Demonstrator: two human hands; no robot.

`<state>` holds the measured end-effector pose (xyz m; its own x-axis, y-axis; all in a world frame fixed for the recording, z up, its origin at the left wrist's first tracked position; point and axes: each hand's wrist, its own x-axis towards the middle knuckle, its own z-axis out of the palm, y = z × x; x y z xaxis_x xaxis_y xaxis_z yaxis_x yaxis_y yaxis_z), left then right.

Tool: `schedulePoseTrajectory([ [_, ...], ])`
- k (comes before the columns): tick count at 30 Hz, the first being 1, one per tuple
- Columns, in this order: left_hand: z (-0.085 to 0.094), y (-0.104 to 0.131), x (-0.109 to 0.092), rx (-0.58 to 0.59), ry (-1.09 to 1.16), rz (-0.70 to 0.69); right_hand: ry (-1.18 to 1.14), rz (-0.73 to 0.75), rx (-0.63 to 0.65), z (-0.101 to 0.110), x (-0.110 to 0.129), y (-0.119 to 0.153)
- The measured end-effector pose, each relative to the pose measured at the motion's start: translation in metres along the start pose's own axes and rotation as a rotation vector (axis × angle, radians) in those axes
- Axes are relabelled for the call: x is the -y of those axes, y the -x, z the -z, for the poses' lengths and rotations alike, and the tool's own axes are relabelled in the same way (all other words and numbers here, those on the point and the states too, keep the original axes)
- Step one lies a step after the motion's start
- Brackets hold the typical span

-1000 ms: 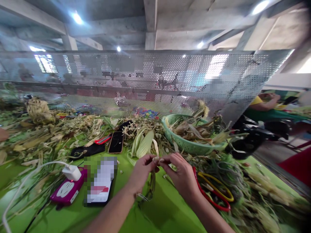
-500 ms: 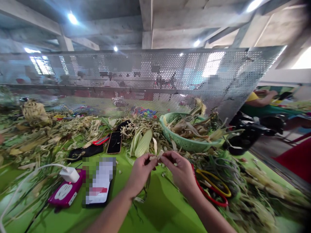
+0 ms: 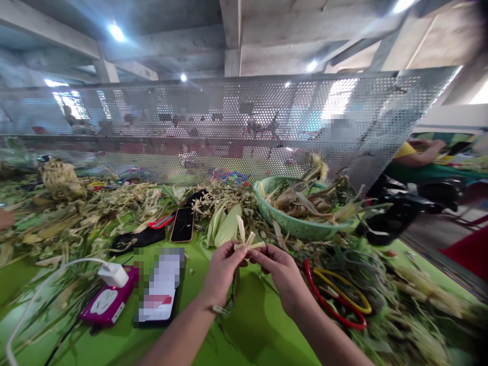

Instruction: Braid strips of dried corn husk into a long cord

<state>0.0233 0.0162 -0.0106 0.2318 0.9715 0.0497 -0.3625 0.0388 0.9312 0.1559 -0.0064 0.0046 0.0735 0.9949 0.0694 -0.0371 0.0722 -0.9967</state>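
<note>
Nearest us, left hand (image 3: 221, 270) and right hand (image 3: 282, 270) were both closed in a pinch, gripping pale corn-husk strips (image 3: 250, 239) between thumbs and fingertips, above the green worktop (image 3: 263, 325). We judged the step to be folding or knotting; the next move seemed to call for a steady left pinch and a gentle right pull, as the husk looked thin. To our left lay a bright-screened phone (image 3: 162, 282) and a purple power strip (image 3: 121, 299) with a white charger (image 3: 114, 275) plugged in; to our right, red loop handles (image 3: 314, 291). Just ahead of the fingers, broad green husks (image 3: 229, 226) crowded the forward reach. Left of these we noted a dark phone (image 3: 182, 226); beyond, at right, a green basket (image 3: 290, 224), then a perforated metal screen (image 3: 190, 119).
</note>
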Motion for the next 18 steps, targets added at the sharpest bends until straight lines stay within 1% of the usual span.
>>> schedulePoseTrajectory([
  [4, -0.001, 0.0, 0.003, -0.014, -0.003, 0.01, -0.066, -0.056, -0.005, 0.0, -0.003, -0.001],
  [7, -0.002, -0.001, 0.007, -0.024, 0.031, 0.015, -0.068, -0.049, 0.045, -0.001, -0.004, 0.0],
  [9, -0.002, -0.002, 0.011, -0.052, 0.052, 0.016, -0.011, 0.007, 0.079, -0.003, -0.005, 0.0],
  [11, -0.001, -0.003, 0.014, -0.092, 0.062, 0.022, 0.138, 0.094, 0.084, -0.005, -0.007, 0.001],
  [14, 0.0, -0.005, 0.014, -0.119, 0.063, 0.036, 0.367, 0.207, 0.04, -0.003, -0.009, 0.0],
  [18, 0.002, -0.005, 0.005, -0.12, -0.029, 0.017, 0.478, 0.314, -0.026, 0.005, -0.006, -0.003],
])
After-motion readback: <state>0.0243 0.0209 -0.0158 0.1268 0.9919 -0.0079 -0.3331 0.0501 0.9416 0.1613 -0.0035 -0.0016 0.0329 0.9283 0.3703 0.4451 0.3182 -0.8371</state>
